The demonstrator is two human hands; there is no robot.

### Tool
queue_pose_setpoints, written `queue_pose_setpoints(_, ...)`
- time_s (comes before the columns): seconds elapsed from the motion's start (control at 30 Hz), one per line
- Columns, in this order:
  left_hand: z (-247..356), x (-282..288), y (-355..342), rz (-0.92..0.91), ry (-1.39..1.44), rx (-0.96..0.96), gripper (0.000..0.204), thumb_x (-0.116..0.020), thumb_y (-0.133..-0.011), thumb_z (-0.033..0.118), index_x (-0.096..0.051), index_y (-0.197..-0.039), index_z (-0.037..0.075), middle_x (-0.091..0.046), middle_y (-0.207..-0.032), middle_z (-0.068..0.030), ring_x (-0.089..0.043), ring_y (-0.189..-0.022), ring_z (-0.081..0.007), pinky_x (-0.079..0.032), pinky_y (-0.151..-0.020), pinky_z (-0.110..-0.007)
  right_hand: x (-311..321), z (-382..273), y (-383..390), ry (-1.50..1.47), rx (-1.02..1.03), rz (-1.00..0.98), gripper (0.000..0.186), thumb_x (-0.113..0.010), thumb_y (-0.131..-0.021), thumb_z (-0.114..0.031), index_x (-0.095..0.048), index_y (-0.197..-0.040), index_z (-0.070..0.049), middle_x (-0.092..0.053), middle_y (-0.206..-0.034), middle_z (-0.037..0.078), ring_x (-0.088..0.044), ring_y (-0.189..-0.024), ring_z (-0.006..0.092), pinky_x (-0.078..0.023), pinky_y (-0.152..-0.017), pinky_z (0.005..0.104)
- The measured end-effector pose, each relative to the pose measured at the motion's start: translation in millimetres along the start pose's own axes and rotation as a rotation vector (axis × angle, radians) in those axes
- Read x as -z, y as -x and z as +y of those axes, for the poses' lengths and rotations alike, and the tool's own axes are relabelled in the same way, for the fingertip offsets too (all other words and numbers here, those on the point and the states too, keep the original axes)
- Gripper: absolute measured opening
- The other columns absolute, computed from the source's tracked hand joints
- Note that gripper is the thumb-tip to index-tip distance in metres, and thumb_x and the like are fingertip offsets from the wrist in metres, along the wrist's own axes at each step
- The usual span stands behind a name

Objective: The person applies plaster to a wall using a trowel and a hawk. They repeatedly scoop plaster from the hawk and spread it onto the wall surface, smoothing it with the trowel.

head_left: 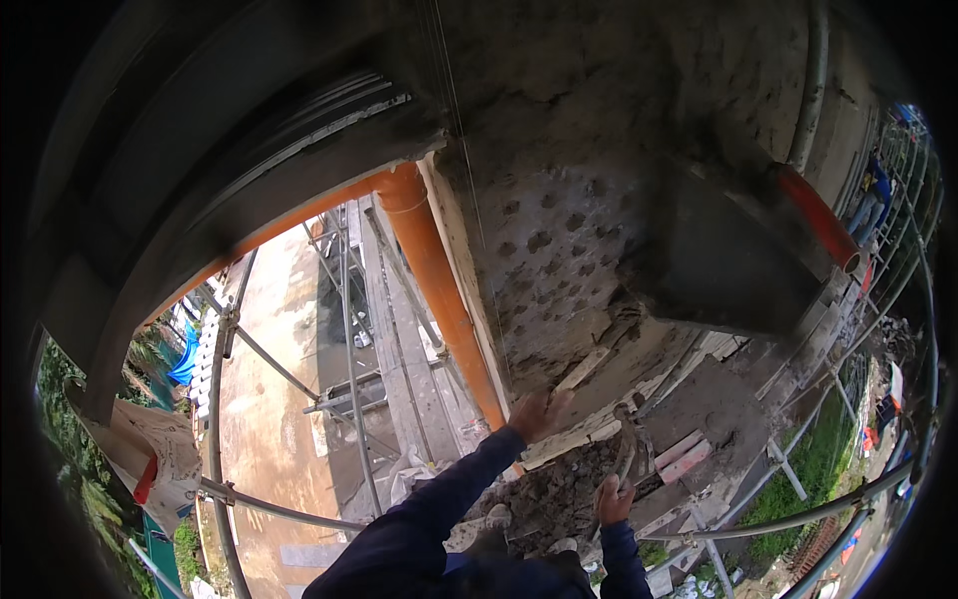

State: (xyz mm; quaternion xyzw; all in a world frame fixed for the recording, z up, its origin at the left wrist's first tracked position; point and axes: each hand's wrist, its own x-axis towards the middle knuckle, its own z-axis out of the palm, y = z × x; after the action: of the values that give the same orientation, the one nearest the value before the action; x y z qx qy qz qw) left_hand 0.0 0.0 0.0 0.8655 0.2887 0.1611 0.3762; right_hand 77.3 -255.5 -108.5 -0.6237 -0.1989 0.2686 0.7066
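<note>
My left hand (542, 414) reaches out to the lower corner of the opening, its fingers stretched out and a little blurred. It is next to a short pale strip of wood (584, 369) at the foot of the rough grey wall (559, 250), whose surface is pitted with dimples. Lower right, my right hand (613, 499) is closed round the handle of a hand tool (627, 449). The tool points upward, its head close to the wall's base; the kind of head is hard to make out. Dark rubble (559, 494) lies below both hands.
An orange post (434, 275) edges the opening at left. Scaffold tubes (798, 519) curve round below and at right. A red-orange pipe (820, 220) sticks out at upper right. Pinkish boards (682, 456) lie right of my right hand. Another person (874, 195) stands far right.
</note>
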Motion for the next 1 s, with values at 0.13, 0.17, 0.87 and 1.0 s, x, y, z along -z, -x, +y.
queue_pose_setpoints(0.13,37.0,67.0,-18.8,0.312,0.057,-0.081,0.053,-0.052,-0.096,0.046,-0.057,-0.112,-0.005,-0.062,-0.069,-0.0209,-0.065,-0.067,-0.0353,-0.048,-0.064,-0.046,-12.0,-57.8,-27.1,-0.054,0.116,-0.069,0.056,-0.055,-0.092,-0.059,-0.047,-0.069,-0.008,-0.041,-0.048,0.001,-0.039,-0.038,0.0104,-0.031,-0.037,0.0265)
queue_pose_setpoints(0.17,44.3,80.1,-18.4,0.339,0.022,-0.12,0.049,-0.053,-0.096,0.043,-0.057,-0.109,-0.004,-0.062,-0.068,-0.0206,-0.064,-0.065,-0.0363,-0.048,-0.062,-0.046,-19.5,-73.6,-27.9,-0.071,0.112,-0.109,0.056,-0.055,-0.092,-0.059,-0.048,-0.069,-0.008,-0.04,-0.048,0.001,-0.039,-0.037,0.0103,-0.031,-0.037,0.0264)
queue_pose_setpoints(0.87,71.1,116.7,-62.9,0.742,-0.059,-0.151,0.044,-0.055,-0.096,0.041,-0.056,-0.083,-0.001,-0.06,-0.069,-0.0272,-0.057,-0.057,-0.0452,-0.045,-0.054,-0.052,-125.5,-190.4,-181.7,-0.073,0.287,-0.212,0.05,-0.056,-0.094,-0.054,-0.045,-0.073,-0.01,-0.046,-0.056,0.001,-0.041,-0.042,0.0103,-0.035,-0.038,0.0288)
queue_pose_setpoints(1.0,104.7,96.9,-51.8,0.103,1.026,0.096,0.045,-0.051,-0.098,0.042,-0.057,-0.085,-0.001,-0.051,-0.059,-0.0192,-0.047,-0.047,-0.0366,-0.04,-0.048,-0.045,-102.3,-235.3,-107.5,-0.099,0.357,-0.09,0.058,-0.055,-0.09,-0.063,-0.046,-0.074,-0.008,-0.038,-0.054,-0.001,-0.037,-0.042,0.0082,-0.032,-0.039,0.0274)
